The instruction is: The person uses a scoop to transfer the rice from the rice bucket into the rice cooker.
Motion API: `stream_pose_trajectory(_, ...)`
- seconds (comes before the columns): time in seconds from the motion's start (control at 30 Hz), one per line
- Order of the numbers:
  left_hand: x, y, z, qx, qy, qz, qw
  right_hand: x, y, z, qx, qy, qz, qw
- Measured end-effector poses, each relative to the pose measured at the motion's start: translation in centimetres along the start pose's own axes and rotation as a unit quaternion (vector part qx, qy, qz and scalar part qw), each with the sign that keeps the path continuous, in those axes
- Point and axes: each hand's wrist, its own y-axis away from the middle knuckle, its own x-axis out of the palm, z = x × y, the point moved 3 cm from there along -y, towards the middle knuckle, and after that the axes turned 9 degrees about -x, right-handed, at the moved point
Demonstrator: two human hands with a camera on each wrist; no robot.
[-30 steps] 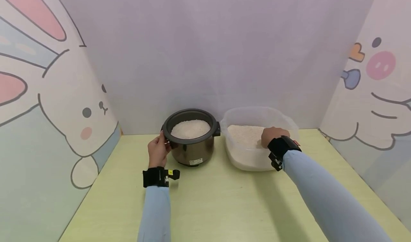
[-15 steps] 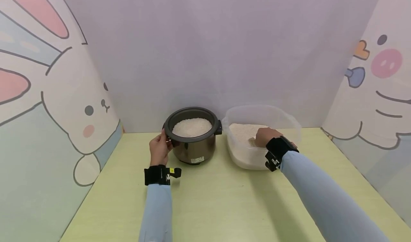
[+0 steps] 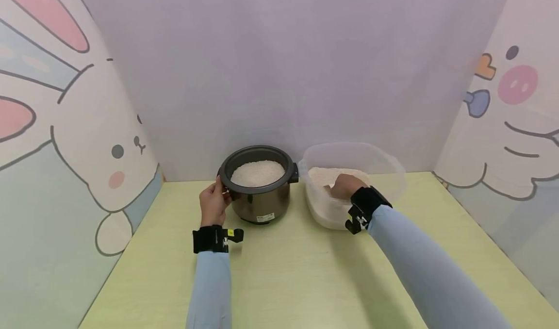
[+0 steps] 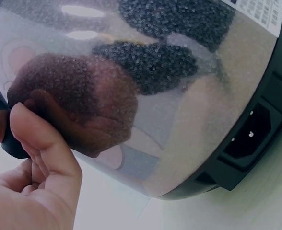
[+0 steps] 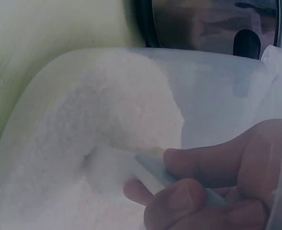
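Note:
A rice cooker (image 3: 266, 204) with a dark, glossy body stands on the table without a lid, white rice (image 3: 258, 173) inside it. My left hand (image 3: 213, 204) grips its black left handle (image 4: 12, 143) between thumb and fingers. To the right is a translucent plastic tub (image 3: 318, 211), partly filled with rice (image 5: 126, 103). Reaching inside over the near wall, my right hand (image 3: 346, 187) pinches a pale scoop (image 5: 153, 175). The scoop's far end is sunk in the rice and mostly hidden; I see it through the cloudy wall in the right wrist view.
The light green table (image 3: 279, 280) runs up to a plain pale back wall (image 3: 288, 76). Side panels with a cartoon rabbit (image 3: 96, 149) and another cartoon animal (image 3: 515, 135) flank it. The cooker's black power socket (image 4: 251, 132) faces the left wrist camera.
Inside the tub my right hand has moved left, toward the cooker, pushing the scoop through the rice. The left hand keeps its hold on the cooker handle.

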Motion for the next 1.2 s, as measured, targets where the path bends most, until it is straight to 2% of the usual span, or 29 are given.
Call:
stream_pose_trajectory(0.37, 0.1, 0.1, -0.2, -0.007, 0.005, -0.001, 1.0000, 0.6, -1.1, -1.6, 0.005, -0.101, -0.005, 0.995)
stream_pose_trajectory(0.57, 0.1, 0.2, -0.1, -0.008, 0.002, 0.000, 1.0000, 0.8, -1.3, -2.3, 0.004, -0.182, 0.005, 0.983)
stream_pose_trajectory(0.8, 0.0, -0.1, 0.1, -0.012, -0.004, -0.006, 0.9999, 0.6, -0.9, -1.9, 0.014, -0.253, -0.007, 0.967)
stream_pose_trajectory(1.03, -0.1, -0.2, -0.1, -0.006, 0.000, -0.005, 1.0000, 0.0, -0.1, -1.4, 0.022, -0.307, -0.029, 0.951)
stream_pose_trajectory(1.2, 0.0, -0.1, 0.0, -0.009, 0.001, 0.001, 1.0000, 0.1, -0.1, -1.9, 0.021, -0.319, -0.035, 0.947)
